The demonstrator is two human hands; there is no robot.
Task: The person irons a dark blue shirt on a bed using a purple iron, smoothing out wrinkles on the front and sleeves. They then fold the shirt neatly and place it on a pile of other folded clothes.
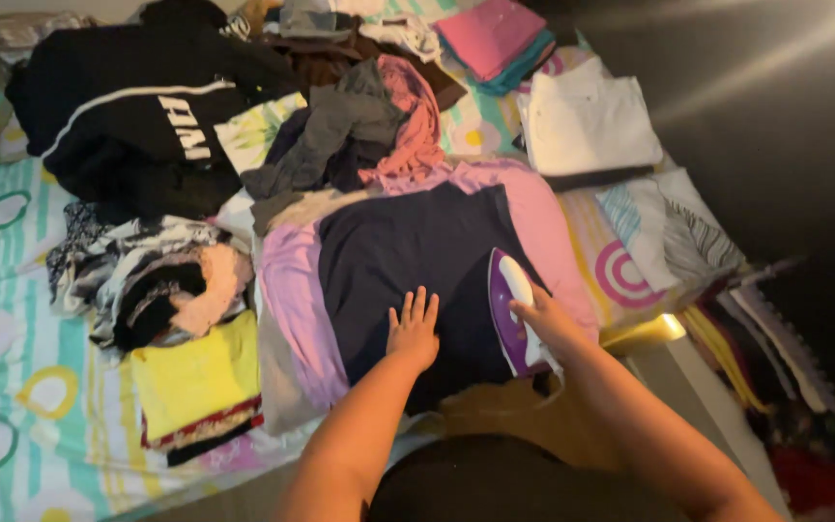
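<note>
Left hand point(413, 331) flattens dark garment point(408, 261); right hand point(541, 319) grips purple iron point(514, 311) near its edge.

One iron, two hands, many clothes on one bed.
One purple-and-white iron point(517, 311); one dark garment point(408, 251) spread flat; two hands, left point(414, 329) and right point(543, 319); three folded stacks: yellow point(197, 372), white point(587, 126), pink point(492, 37); one black jacket point(137, 97).
</note>
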